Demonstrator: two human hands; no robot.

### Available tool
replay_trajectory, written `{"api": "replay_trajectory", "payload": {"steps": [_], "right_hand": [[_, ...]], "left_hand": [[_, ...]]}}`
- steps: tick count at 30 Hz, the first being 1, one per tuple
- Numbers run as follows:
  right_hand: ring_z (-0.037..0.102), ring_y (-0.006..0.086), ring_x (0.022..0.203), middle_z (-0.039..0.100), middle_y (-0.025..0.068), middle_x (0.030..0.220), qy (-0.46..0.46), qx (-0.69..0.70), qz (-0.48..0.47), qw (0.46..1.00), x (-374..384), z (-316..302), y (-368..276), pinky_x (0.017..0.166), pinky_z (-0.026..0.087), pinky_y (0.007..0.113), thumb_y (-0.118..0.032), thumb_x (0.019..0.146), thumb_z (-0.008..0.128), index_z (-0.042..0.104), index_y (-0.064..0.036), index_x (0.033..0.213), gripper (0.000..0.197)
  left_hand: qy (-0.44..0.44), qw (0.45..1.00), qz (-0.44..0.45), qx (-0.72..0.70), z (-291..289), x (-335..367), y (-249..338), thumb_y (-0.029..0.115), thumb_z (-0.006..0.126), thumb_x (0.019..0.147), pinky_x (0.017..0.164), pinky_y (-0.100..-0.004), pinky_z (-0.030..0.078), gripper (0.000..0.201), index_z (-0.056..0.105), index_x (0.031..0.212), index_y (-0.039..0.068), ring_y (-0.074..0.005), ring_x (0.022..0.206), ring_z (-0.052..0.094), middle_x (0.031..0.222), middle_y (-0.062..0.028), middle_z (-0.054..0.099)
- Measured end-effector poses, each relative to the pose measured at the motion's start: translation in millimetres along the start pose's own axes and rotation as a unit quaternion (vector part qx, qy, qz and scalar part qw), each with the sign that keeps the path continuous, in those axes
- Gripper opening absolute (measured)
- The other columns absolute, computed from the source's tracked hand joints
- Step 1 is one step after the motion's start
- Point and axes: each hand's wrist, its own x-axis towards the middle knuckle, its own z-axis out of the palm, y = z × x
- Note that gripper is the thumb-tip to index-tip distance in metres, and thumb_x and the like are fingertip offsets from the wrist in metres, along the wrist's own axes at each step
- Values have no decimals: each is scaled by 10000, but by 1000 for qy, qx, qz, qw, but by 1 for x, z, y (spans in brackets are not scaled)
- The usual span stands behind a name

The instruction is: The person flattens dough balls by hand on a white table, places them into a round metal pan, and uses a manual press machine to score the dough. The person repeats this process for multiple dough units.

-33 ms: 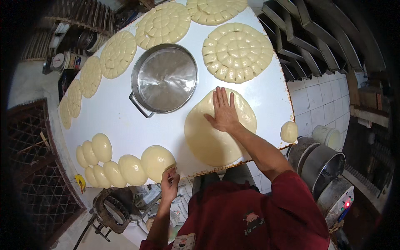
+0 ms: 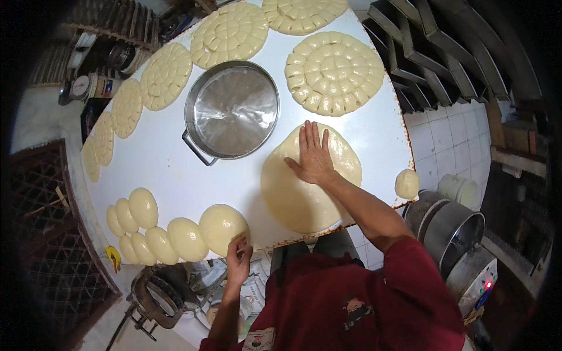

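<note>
My right hand [image 2: 316, 157] lies flat on a large, flattened round of glossy dough [image 2: 287, 196], with its fingers stretched toward the far edge. At the table's near edge my left hand [image 2: 238, 262] is closed, its fingers curled beside a smooth dough ball [image 2: 222, 228]. Whatever those fingers hold, if anything, I cannot make out. Left of that ball, several smaller dough balls [image 2: 186, 238] sit in two rows. Beyond the flattened dough lies a dough round cut in a ring pattern [image 2: 333, 73].
A round metal pan [image 2: 233, 108] with a side handle stands mid-table. Several more patterned dough rounds [image 2: 166, 77] line the far and left edges. A small dough lump [image 2: 407, 184] rests at the right corner of the white table [image 2: 175, 175]. Metal pots [image 2: 459, 231] stand right, below.
</note>
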Motion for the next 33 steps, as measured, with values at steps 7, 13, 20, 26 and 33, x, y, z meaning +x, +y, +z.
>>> {"api": "replay_trajectory", "payload": {"steps": [7, 13, 20, 26, 33], "right_hand": [[-8, 481, 1678, 74, 360, 1778, -32, -46, 42, 998, 58, 12, -48, 1345, 7, 636, -701, 1052, 441, 154, 152, 1677, 1096], [6, 476, 1680, 77, 348, 1785, -43, -49, 93, 994, 56, 34, -90, 1327, 15, 679, -711, 1043, 439, 191, 167, 1666, 1105], [520, 484, 1404, 557, 315, 1487, 282, 127, 158, 938, -9, -8, -7, 1200, 376, 627, -280, 886, 798, 514, 98, 1478, 758], [738, 394, 1155, 768, 260, 1193, -28, 229, 347, 909, -35, -45, 37, 1003, 576, 458, -446, 803, 866, 698, 57, 1319, 740], [710, 265, 1184, 750, 157, 1325, -358, 480, 171, 783, -44, -31, 60, 1064, 543, 382, -255, 772, 955, 675, 3, 1425, 756]], "left_hand": [[-17, 1000, 9, 15, -53, 22, -27, 168, 689, 1067, 1057, -424, 555, 470, 557, 1488, 8, -279, 1274, 662, 1495, -166, 614], [-8, 996, 74, 53, -86, 68, -5, 192, 701, 1053, 1002, -400, 572, 425, 621, 1422, -2, -270, 1197, 692, 1327, -156, 688], [-83, 958, 264, 70, -11, 155, 59, 159, 791, 955, 1066, -481, 513, 507, 626, 1407, -1, -354, 1210, 653, 1287, -198, 678], [-46, 990, 120, -54, 115, 229, 99, 246, 896, 876, 1107, -469, 518, 809, 512, 1530, -38, -387, 1242, 668, 1389, -230, 657], [-292, 954, 66, -15, 118, 238, 119, 321, 892, 841, 931, -399, 589, 586, 744, 1298, -13, -231, 1058, 750, 1146, -135, 790]]}}
